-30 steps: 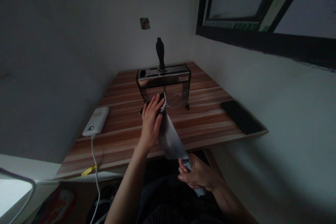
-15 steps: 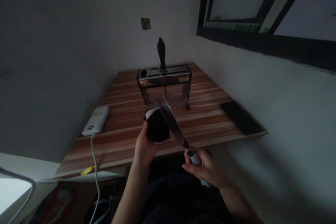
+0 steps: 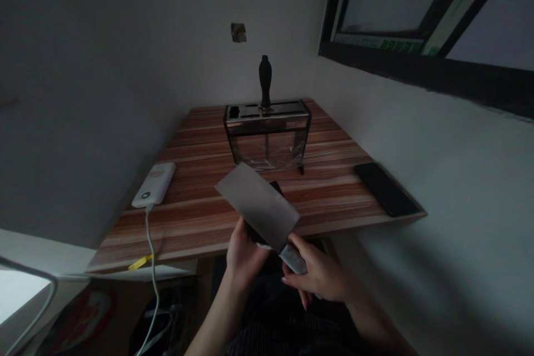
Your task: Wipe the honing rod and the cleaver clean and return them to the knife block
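Note:
My right hand [image 3: 319, 275] is closed around the handle of a cleaver [image 3: 258, 203], its broad blade pointing up and left with the flat side toward me. A pale wrap seems to cover the handle. Behind the blade, my left hand [image 3: 245, 253] holds a black cloth or pad [image 3: 253, 235] with a white edge, mostly hidden now. Whether blade and cloth touch I cannot tell. Beyond them on the table stands a metal knife holder [image 3: 267, 123] with a clear front. A dark, rounded handle [image 3: 265, 79] sticks up from its top.
A white power bank [image 3: 154, 184] lies on the left of the wood-grain table [image 3: 200, 178], its cable [image 3: 151, 256] with a yellow tag hanging over the front edge. A black phone [image 3: 387, 188] lies at the right edge. Walls border the table.
The cleaver has turned from nearly edge-on to flat side toward me and moved left, over the black cloth. My left hand has moved slightly down and right. The view has shifted a little.

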A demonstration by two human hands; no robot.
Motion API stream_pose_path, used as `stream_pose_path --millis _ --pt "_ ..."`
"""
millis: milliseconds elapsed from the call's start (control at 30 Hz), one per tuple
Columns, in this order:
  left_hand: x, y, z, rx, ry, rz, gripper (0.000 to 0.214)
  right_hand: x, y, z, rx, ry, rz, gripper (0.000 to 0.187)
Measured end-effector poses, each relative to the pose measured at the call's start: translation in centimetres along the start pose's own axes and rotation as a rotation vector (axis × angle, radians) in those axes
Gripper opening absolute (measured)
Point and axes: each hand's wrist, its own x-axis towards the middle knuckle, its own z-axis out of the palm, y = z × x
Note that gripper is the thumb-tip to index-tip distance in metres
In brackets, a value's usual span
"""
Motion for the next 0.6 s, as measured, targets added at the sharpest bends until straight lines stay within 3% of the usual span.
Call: stream_pose_path --millis 100,267,467,600 --pt "-0.2 0.1 0.0 -0.029 0.045 0.001 0.038 0.4 0.2 0.2 0.003 0.057 0.002 0.057" --pt "-0.3 0.3 -0.2 -0.023 0.054 0.042 0.035 0.7 0.6 0.5 0.022 0.075 -0.01 0.034" --pt "-0.3 1.0 0.6 -0.08 0.069 0.013 0.04 0.8 0.7 0.6 0.032 0.136 -0.066 0.037" --pt "-0.6 2.1 0.1 0.068 0.186 0.207 0.035 1.1 0.7 0.1 0.037 0.208 -0.089 0.041"
